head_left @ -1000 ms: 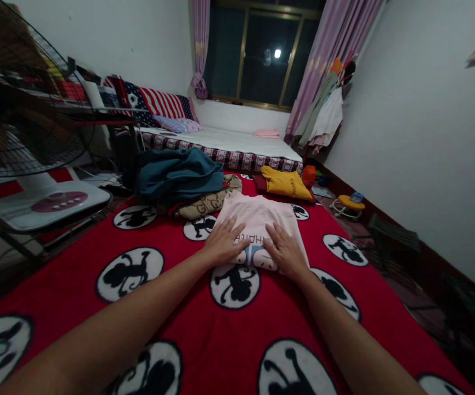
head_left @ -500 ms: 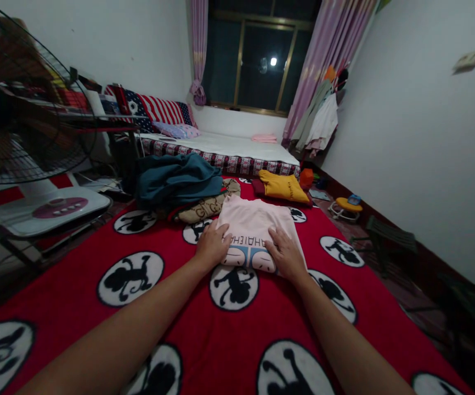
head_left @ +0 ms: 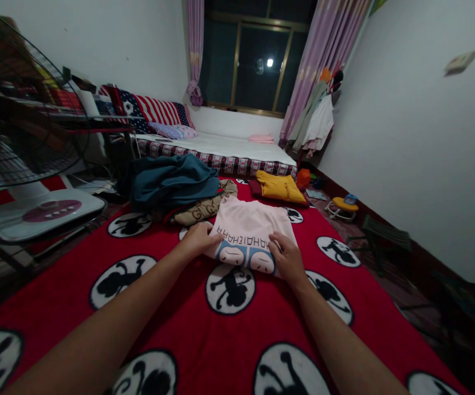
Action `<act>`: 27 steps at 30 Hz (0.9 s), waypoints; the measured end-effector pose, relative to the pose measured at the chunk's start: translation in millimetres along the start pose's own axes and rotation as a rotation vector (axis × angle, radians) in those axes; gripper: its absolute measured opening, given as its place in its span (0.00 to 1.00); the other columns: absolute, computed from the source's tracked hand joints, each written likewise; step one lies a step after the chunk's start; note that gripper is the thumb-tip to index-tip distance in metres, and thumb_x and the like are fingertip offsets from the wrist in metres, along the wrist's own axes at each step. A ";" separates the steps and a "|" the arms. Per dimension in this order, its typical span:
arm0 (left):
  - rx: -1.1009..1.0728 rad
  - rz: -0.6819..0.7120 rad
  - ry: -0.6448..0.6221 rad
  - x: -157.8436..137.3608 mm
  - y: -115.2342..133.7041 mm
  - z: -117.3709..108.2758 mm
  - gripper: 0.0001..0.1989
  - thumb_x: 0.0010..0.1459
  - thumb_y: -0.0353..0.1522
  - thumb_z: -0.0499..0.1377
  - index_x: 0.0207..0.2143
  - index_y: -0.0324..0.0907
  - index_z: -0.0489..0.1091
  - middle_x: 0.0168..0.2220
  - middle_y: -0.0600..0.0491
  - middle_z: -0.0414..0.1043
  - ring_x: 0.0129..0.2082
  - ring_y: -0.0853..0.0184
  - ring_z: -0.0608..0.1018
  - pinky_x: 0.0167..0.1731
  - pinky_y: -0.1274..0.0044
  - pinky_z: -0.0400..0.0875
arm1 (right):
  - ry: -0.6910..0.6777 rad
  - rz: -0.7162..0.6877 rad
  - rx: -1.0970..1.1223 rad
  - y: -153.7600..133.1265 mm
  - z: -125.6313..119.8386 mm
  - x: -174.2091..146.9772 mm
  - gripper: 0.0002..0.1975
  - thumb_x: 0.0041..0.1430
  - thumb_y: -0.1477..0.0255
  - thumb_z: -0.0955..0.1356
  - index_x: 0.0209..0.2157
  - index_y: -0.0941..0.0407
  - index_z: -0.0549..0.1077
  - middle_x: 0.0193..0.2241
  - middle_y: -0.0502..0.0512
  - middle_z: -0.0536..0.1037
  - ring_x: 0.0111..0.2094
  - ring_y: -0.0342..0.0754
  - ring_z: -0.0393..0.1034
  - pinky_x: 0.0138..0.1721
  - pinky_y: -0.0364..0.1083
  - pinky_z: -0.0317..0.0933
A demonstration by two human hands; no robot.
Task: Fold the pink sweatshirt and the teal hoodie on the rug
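A folded pale pink shirt (head_left: 249, 216) with black lettering and a blue-and-white print lies on the red blanket (head_left: 192, 323). At its left edge my left hand (head_left: 199, 240) is closed on the fabric, thumb on top and the other fingers mostly hidden. My right hand (head_left: 287, 259) has its fingers curled in a pinch on the right part of the shirt, beside the print. Just beyond the shirt are a tan patterned garment (head_left: 204, 209) and a heap of teal clothing (head_left: 174, 181). Folded yellow clothing (head_left: 279, 186) rests on a dark red piece at the far right.
A fan (head_left: 19, 109) stands at the left, near a cluttered table (head_left: 97, 123). Behind the blanket is a bed (head_left: 216, 144) below the window. On the right floor are a yellow-topped stool (head_left: 343, 205) and a dark green folding stool (head_left: 385, 236).
Both hands have gone from lying flat on the pink shirt to gripping it. My left hand has shifted left to the shirt's edge. The lettering now shows more fully.
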State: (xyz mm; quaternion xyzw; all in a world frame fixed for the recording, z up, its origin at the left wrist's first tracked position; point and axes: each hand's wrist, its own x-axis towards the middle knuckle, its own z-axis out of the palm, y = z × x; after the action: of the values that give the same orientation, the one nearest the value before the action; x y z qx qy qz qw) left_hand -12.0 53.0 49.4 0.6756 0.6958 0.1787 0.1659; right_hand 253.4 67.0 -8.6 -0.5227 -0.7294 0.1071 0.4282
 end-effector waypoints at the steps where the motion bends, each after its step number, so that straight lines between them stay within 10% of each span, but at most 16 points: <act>1: -0.027 0.027 0.053 -4.7 7.1 1.0 0.15 0.54 0.41 0.57 0.35 0.39 0.75 0.34 0.49 0.76 0.34 0.61 0.77 0.30 0.76 0.65 | 0.047 -0.004 0.046 -1.0 -0.8 0.0 0.18 0.58 0.63 0.63 0.42 0.58 0.77 0.50 0.63 0.75 0.52 0.52 0.68 0.56 0.51 0.59; 6: 0.039 0.258 0.290 -36.5 44.5 20.2 0.14 0.56 0.31 0.55 0.44 0.38 0.70 0.40 0.46 0.71 0.42 0.59 0.72 0.43 0.72 0.67 | 0.104 -0.020 0.223 -30.4 -10.1 11.4 0.14 0.59 0.65 0.63 0.38 0.57 0.77 0.40 0.58 0.79 0.43 0.51 0.73 0.45 0.48 0.65; 15: 0.203 0.519 0.384 -69.7 65.7 67.6 0.20 0.58 0.23 0.51 0.53 0.37 0.64 0.48 0.40 0.63 0.48 0.54 0.67 0.48 0.62 0.67 | -0.480 0.121 -0.390 -114.7 10.3 75.2 0.25 0.57 0.51 0.64 0.30 0.59 0.78 0.33 0.63 0.80 0.35 0.54 0.74 0.32 0.45 0.60; 21: 0.028 0.626 0.371 -78.2 64.4 74.0 0.23 0.54 0.26 0.57 0.54 0.37 0.64 0.58 0.37 0.54 0.58 0.47 0.60 0.56 0.56 0.60 | -0.408 0.148 -0.414 -113.1 31.1 84.6 0.10 0.53 0.71 0.66 0.32 0.62 0.77 0.33 0.62 0.78 0.34 0.51 0.72 0.30 0.43 0.56; 27: -0.532 0.671 0.526 -75.1 63.1 57.6 0.26 0.59 0.29 0.55 0.59 0.44 0.55 0.63 0.43 0.52 0.64 0.57 0.56 0.62 0.62 0.54 | -0.280 0.149 -0.145 -98.4 0.8 98.7 0.12 0.53 0.69 0.64 0.21 0.59 0.70 0.17 0.49 0.68 0.20 0.41 0.60 0.20 0.40 0.48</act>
State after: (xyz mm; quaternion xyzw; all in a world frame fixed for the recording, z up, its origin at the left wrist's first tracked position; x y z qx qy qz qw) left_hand 73.2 -19.3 27.7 0.7284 0.3886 0.5578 0.0847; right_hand 178.3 109.1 101.0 -0.5848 -0.7469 0.1572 0.2745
